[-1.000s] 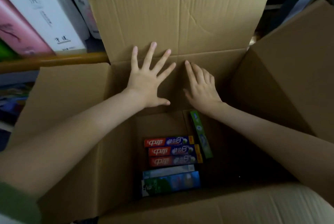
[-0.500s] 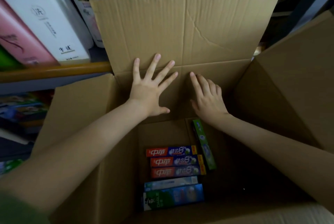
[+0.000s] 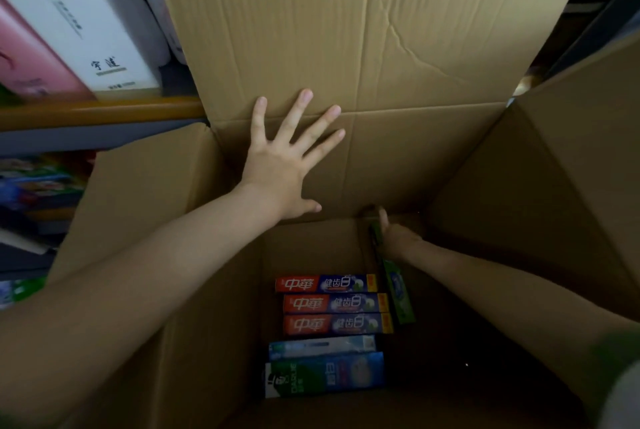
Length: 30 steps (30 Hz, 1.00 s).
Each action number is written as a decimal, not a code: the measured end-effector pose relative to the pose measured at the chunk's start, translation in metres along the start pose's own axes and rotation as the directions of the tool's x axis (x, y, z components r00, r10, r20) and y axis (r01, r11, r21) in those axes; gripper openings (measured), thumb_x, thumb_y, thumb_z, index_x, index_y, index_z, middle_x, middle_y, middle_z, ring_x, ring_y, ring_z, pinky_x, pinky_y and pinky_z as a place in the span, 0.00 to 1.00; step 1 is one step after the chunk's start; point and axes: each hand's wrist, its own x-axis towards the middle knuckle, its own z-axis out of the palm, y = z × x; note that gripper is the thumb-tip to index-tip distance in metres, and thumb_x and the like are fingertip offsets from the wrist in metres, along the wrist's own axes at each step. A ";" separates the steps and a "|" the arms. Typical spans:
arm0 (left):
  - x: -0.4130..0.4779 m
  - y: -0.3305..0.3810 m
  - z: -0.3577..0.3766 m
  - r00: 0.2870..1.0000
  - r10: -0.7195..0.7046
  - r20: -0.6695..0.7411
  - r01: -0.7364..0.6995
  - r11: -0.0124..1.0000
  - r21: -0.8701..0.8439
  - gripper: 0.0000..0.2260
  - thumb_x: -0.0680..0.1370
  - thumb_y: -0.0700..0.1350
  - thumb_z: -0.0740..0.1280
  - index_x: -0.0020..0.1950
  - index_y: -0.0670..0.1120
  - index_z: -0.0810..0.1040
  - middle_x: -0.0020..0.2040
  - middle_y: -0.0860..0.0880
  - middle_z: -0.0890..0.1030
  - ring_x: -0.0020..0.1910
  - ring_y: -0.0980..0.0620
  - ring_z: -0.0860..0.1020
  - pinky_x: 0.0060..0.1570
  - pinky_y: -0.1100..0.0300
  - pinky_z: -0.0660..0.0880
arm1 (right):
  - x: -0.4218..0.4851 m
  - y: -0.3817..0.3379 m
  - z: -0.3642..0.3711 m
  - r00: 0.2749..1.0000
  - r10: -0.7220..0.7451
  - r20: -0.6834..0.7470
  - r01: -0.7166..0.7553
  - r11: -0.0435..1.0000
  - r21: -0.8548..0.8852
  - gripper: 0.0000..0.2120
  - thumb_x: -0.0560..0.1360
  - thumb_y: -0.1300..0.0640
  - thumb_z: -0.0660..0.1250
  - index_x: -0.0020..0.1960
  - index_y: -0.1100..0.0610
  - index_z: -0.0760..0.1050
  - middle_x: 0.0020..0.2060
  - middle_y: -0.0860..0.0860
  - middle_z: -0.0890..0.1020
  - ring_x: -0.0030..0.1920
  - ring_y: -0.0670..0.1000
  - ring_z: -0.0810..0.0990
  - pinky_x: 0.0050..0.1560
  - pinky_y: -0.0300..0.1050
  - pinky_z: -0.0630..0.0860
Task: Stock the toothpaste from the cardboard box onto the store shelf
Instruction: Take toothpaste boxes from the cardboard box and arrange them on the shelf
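Head view — large brown cardboard box (image 3: pixel 346 30), flaps open, in front of orange-edged store shelf (image 3: pixel 100 111).
Left hand (image 3: pixel 289 160): fingers straight and spread, pressed flat on far inner wall, nothing held.
Right hand (image 3: pixel 396 238): deep inside, over far end of narrow green toothpaste carton (image 3: pixel 398 290) — grip unclear in dimness.
Box floor: three red-and-blue toothpaste cartons (image 3: pixel 336 303) side by side, pale blue carton (image 3: pixel 322 345), green-and-blue carton (image 3: pixel 325 375) nearest.
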 end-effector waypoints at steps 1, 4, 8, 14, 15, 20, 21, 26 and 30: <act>0.000 0.000 0.000 1.000 -0.001 0.010 0.001 1.000 0.001 0.50 0.70 0.75 0.56 0.73 0.55 0.25 0.62 0.49 0.14 0.62 0.39 0.17 0.63 0.28 0.31 | 0.001 -0.001 0.003 1.000 -0.004 0.004 0.004 0.999 0.050 0.40 0.80 0.59 0.61 0.77 0.57 0.33 0.66 0.62 0.72 0.55 0.58 0.78 0.46 0.48 0.75; 0.000 0.001 -0.001 1.000 -0.005 0.026 0.005 1.000 0.016 0.50 0.71 0.74 0.57 0.73 0.55 0.24 0.61 0.48 0.13 0.61 0.38 0.16 0.63 0.28 0.31 | -0.001 -0.004 0.003 0.999 0.024 0.026 -0.027 0.994 0.106 0.45 0.78 0.65 0.62 0.75 0.53 0.29 0.66 0.61 0.71 0.56 0.57 0.78 0.45 0.46 0.77; -0.002 0.001 -0.005 0.999 0.000 0.043 -0.001 1.000 0.027 0.50 0.71 0.73 0.58 0.74 0.55 0.25 0.61 0.48 0.13 0.61 0.38 0.17 0.63 0.28 0.31 | -0.030 -0.002 -0.031 0.999 0.009 -0.033 -0.001 0.969 0.247 0.47 0.76 0.62 0.66 0.77 0.49 0.32 0.64 0.60 0.71 0.55 0.57 0.78 0.45 0.47 0.79; -0.008 0.001 -0.016 0.998 0.004 0.066 -0.002 1.000 -0.023 0.47 0.74 0.70 0.58 0.75 0.54 0.27 0.70 0.49 0.19 0.67 0.38 0.20 0.64 0.28 0.32 | -0.130 0.002 -0.099 0.966 -0.124 -0.225 0.222 0.845 0.487 0.42 0.73 0.59 0.69 0.75 0.45 0.46 0.58 0.57 0.78 0.49 0.53 0.82 0.47 0.50 0.82; -0.012 0.000 -0.021 0.999 0.009 0.047 -0.006 0.999 -0.054 0.46 0.75 0.69 0.59 0.76 0.54 0.29 0.72 0.50 0.22 0.69 0.39 0.22 0.65 0.29 0.33 | -0.151 0.004 -0.106 0.951 -0.143 -0.275 0.277 0.792 0.545 0.38 0.73 0.60 0.70 0.73 0.45 0.50 0.55 0.56 0.78 0.48 0.52 0.82 0.48 0.51 0.82; -0.055 -0.008 -0.065 0.991 -0.010 0.134 0.078 0.851 -0.519 0.33 0.79 0.63 0.57 0.79 0.54 0.47 0.79 0.46 0.36 0.76 0.41 0.35 0.73 0.42 0.38 | -0.255 0.005 -0.122 0.822 -0.118 -0.557 0.558 0.354 0.750 0.29 0.75 0.67 0.67 0.66 0.46 0.57 0.41 0.49 0.78 0.40 0.47 0.84 0.41 0.49 0.82; -0.069 -0.009 -0.073 0.992 -0.019 0.127 0.096 0.763 -0.640 0.29 0.80 0.62 0.56 0.79 0.53 0.54 0.80 0.44 0.45 0.78 0.41 0.45 0.74 0.46 0.47 | -0.273 0.003 -0.122 0.794 -0.107 -0.599 0.602 0.272 0.751 0.28 0.75 0.69 0.66 0.65 0.45 0.59 0.40 0.49 0.78 0.38 0.45 0.83 0.40 0.48 0.82; -0.166 -0.012 -0.097 0.929 0.061 0.365 0.370 -0.166 -0.914 0.26 0.80 0.63 0.51 0.64 0.46 0.75 0.54 0.44 0.81 0.46 0.49 0.81 0.44 0.58 0.78 | -0.333 -0.020 -0.101 0.747 -0.080 -0.660 0.658 -0.053 0.752 0.24 0.76 0.69 0.64 0.61 0.46 0.62 0.44 0.57 0.77 0.37 0.50 0.81 0.47 0.56 0.82; -0.244 -0.018 -0.095 0.912 0.070 0.405 0.379 -0.525 -0.762 0.31 0.71 0.66 0.58 0.58 0.41 0.75 0.49 0.41 0.81 0.41 0.49 0.82 0.34 0.56 0.81 | -0.358 -0.052 -0.083 0.744 -0.101 -0.660 0.602 -0.327 0.728 0.23 0.77 0.69 0.62 0.62 0.48 0.59 0.48 0.62 0.78 0.43 0.56 0.81 0.47 0.55 0.82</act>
